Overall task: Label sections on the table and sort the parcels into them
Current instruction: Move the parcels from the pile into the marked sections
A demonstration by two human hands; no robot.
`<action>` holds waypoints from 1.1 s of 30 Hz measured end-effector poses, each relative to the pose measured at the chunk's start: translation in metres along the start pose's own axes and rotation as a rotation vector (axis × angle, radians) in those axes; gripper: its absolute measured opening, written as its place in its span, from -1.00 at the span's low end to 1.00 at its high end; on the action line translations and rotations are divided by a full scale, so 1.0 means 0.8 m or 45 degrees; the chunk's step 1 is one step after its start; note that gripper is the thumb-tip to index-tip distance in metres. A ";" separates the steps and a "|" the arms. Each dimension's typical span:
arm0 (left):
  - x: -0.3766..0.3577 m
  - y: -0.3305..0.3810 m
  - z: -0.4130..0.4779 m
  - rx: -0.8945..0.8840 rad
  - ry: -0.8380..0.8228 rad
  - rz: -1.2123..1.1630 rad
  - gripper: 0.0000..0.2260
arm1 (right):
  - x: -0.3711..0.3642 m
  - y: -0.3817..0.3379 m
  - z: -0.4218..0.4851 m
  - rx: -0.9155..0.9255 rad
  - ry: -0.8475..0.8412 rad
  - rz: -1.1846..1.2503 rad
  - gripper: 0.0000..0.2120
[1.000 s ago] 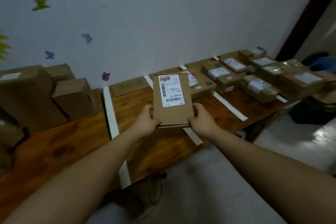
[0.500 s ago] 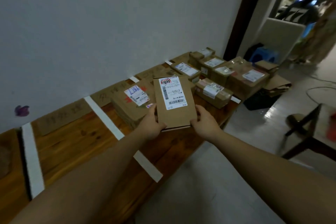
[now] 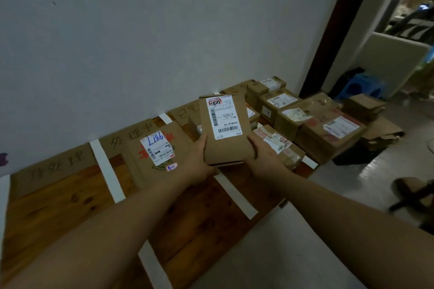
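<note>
- The wooden table [image 3: 58,209] is set along the wall and is divided into sections by white tape strips [image 3: 108,172].
- A cluster of boxed parcels [image 3: 328,135] is crowded onto the table's far right end.
- Cardboard signs [image 3: 54,170] with handwritten characters are placed along the wall edge, one per section.
- A flat parcel [image 3: 141,171] with a blue-marked label is laid in the middle section, just below its sign.
- A slim brown parcel [image 3: 225,149] is held upright above the table, near the tape line to the right of the flat parcel, with its label turned to the camera.
- Its lower left edge is clasped by the left hand [image 3: 199,159] and its lower right edge by the right hand [image 3: 265,157]; each grip is closed around the slim brown parcel.
</note>
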State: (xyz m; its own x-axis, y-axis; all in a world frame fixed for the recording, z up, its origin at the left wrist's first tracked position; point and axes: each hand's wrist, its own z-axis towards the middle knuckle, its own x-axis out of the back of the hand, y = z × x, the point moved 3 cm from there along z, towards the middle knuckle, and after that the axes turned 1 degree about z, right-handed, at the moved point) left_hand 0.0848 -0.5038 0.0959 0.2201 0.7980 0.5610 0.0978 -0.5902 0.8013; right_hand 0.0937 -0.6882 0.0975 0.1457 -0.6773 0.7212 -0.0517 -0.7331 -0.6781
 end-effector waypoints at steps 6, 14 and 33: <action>-0.082 0.030 0.025 0.099 0.200 -0.033 -0.21 | 0.036 0.076 0.053 0.259 -0.201 -0.147 -0.36; -0.204 0.044 0.011 0.339 0.425 0.024 -0.23 | 0.063 0.168 0.053 0.406 -0.453 -0.272 -0.42; -0.308 -0.008 0.027 0.544 0.223 0.588 -0.52 | 0.003 0.279 0.054 0.390 -0.604 -0.452 -0.58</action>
State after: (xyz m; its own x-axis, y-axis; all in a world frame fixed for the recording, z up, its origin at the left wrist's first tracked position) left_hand 0.0506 -0.6991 -0.0522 0.1741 0.4374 0.8822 0.4160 -0.8447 0.3367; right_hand 0.1256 -0.8512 -0.0583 0.5244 -0.2466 0.8150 0.3523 -0.8086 -0.4713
